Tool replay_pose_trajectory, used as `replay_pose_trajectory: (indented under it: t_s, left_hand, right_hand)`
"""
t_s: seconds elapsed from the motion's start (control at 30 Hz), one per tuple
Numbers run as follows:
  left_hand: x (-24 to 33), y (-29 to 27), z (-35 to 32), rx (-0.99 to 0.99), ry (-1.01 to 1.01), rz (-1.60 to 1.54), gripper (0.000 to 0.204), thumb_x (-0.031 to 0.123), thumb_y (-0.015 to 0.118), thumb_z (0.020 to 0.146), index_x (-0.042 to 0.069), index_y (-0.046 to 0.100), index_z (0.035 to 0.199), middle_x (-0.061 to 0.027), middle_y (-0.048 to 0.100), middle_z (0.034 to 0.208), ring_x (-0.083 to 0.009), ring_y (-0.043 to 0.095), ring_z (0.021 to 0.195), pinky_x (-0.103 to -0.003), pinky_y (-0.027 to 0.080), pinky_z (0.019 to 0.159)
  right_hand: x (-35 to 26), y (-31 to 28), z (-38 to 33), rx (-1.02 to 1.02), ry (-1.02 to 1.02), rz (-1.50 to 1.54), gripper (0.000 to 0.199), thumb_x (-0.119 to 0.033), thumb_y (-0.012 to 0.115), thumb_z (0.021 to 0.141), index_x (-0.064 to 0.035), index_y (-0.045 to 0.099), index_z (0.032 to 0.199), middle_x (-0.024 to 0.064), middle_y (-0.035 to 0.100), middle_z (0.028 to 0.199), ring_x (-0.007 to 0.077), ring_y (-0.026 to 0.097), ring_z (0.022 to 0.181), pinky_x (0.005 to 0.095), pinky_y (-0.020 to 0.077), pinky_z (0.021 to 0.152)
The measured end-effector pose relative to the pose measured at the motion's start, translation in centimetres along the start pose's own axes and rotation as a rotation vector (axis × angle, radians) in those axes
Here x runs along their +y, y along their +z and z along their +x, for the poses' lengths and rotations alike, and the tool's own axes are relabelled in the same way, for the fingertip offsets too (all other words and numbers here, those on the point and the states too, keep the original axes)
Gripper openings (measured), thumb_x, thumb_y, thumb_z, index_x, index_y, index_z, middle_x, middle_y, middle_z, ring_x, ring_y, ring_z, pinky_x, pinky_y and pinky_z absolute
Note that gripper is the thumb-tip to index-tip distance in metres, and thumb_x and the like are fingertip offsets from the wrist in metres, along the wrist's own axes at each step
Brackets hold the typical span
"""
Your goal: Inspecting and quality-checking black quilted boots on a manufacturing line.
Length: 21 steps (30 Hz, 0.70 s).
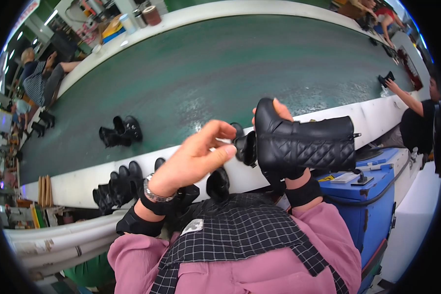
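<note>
- Here your right-hand grip (282,110) grasped the black, quilted leather-look boot (306,144), fingertips showing past the foot, palm hidden behind it!
- Your left-hand grip (191,159) hung loosely curled, nothing seen in it, just left of that boot.
- Good handling, it seemed, called for a firm hold round the foot, the free side steadying the shaft, fingertips light on the quilting.
- And the boot? Held sideways, toe pointing away from you, shaft stretching right, near the white-edged green tabletop (196,63).
</note>
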<state>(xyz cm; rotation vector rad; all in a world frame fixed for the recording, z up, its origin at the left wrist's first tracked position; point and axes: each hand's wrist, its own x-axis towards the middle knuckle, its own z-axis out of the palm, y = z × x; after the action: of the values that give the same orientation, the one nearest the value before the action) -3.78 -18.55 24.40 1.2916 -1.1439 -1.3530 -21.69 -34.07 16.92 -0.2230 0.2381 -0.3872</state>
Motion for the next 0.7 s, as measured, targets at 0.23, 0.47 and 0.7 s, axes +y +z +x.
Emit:
replay_pose_trajectory:
  t_s: [0.23, 0.47, 0.7]
  left_hand:
    - [-0.6, -2.0, -11.0, 0.307, 0.036, -0.186, 0.047, 0.024, 0.056, 0.089, -0.001, 0.043, 0.127, -0.0209, 0.051, 0.126, -0.0295, 0.056, 0.113, -0.040, 0.046, 0.094]
    - [-9.9, 1.0, -11.6, 0.298, -0.335, -0.321, 0.048, 0.015, 0.059, 0.089, 0.003, 0.039, 0.132, -0.0175, 0.048, 0.127, -0.0253, 0.053, 0.114, -0.037, 0.047, 0.093]
    - [-16.5, 1.1, -7.4, 0.275, -0.425, 0.075, 0.062, 0.020, 0.065, 0.086, 0.005, 0.034, 0.137, -0.0161, 0.055, 0.115, -0.0173, 0.058, 0.094, -0.028, 0.049, 0.079]
  right_hand:
    - [3.8, -1.5, 2.4, -0.029, 0.311, 0.195, 0.061, -0.052, 0.046, 0.091, 0.0079, 0.058, 0.100, 0.0232, 0.064, 0.084, 0.0322, 0.067, 0.071, 0.0402, 0.0581, 0.060]
    - [5.7, -2.8, 3.3, -0.094, 0.381, 0.025, 0.059, -0.051, 0.045, 0.093, 0.0068, 0.059, 0.099, 0.0219, 0.062, 0.092, 0.0315, 0.065, 0.077, 0.0422, 0.0563, 0.070]
    - [6.7, -4.4, 4.8, -0.068, 0.468, 0.026, 0.058, -0.050, 0.046, 0.092, 0.0054, 0.058, 0.103, 0.0201, 0.060, 0.096, 0.0300, 0.062, 0.082, 0.0433, 0.0537, 0.075]
